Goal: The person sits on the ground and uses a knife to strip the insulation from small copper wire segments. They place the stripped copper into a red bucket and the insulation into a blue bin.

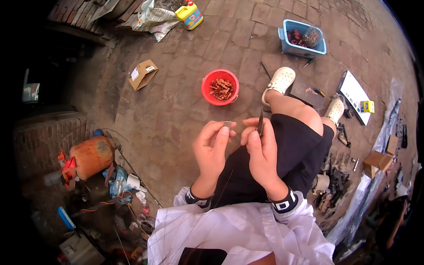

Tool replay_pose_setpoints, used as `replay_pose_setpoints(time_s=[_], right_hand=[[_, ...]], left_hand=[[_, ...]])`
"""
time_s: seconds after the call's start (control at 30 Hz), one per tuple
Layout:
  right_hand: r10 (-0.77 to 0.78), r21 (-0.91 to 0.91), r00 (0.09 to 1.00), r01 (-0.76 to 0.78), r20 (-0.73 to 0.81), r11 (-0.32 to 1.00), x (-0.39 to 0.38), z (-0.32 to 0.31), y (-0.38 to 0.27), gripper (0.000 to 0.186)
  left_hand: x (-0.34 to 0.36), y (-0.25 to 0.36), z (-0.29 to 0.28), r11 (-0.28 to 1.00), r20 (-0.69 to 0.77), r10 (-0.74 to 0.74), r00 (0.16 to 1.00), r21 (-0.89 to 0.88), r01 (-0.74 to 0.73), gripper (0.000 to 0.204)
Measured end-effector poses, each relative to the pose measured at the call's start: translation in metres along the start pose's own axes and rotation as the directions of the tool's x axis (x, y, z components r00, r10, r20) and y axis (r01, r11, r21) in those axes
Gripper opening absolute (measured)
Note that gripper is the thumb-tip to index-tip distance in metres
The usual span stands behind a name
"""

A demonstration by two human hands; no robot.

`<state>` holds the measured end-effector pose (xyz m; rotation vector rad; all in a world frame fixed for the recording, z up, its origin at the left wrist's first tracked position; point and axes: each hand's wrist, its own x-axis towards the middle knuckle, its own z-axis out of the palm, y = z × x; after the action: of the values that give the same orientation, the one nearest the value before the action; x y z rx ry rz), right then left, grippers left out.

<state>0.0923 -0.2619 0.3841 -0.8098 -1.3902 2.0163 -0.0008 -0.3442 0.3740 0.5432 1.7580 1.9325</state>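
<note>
Above my lap, my left hand point(211, 148) pinches a small greyish flat piece point(227, 124) between thumb and fingers; its exact kind is too small to tell. Close beside it, my right hand point(261, 152) grips a thin dark blade-like piece point(260, 123) that points up and away from me. The two hands are a short gap apart. Beyond them a red bucket point(206, 95) stands on the brick floor, with several reddish-brown, copper-coloured pieces point(221, 89) inside.
At the far right stands a blue tub point(287, 47) with dark red parts. A cardboard box point(142, 75) and a yellow jug point(190, 17) are farther off. An orange gas cylinder point(92, 157) lies at left. Metal parts point(335, 185) and a white box point(354, 95) are on the right.
</note>
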Motion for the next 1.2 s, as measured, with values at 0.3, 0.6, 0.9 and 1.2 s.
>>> replay_pose_setpoints(time_s=[0.3, 0.6, 0.9, 1.2], right_hand=[[-0.290, -0.604, 0.952, 0.291, 0.103, 0.742, 0.001, -0.002, -0.006, 0.010], [-0.251, -0.641, 0.966, 0.231, 0.061, 0.732, -0.001, 0.002, 0.005, 0.015], [0.019, -0.436, 0.998, 0.012, 0.067, 0.900, -0.005, 0.007, 0.030, 0.023], [0.163, -0.352, 0.987, -0.152, 0.003, 0.923, 0.003, 0.011, 0.069, 0.031]], left_hand=[[-0.002, 0.009, 0.007, 0.989, -0.048, 0.080, 0.996, 0.129, -0.073, 0.011], [-0.005, 0.003, 0.003, 0.987, -0.056, 0.074, 0.996, 0.148, -0.065, 0.010], [-0.003, -0.016, -0.016, 0.960, -0.002, 0.113, 0.994, 0.257, -0.109, 0.009], [0.004, -0.041, -0.018, 0.874, -0.024, 0.065, 0.998, 0.483, -0.045, 0.016]])
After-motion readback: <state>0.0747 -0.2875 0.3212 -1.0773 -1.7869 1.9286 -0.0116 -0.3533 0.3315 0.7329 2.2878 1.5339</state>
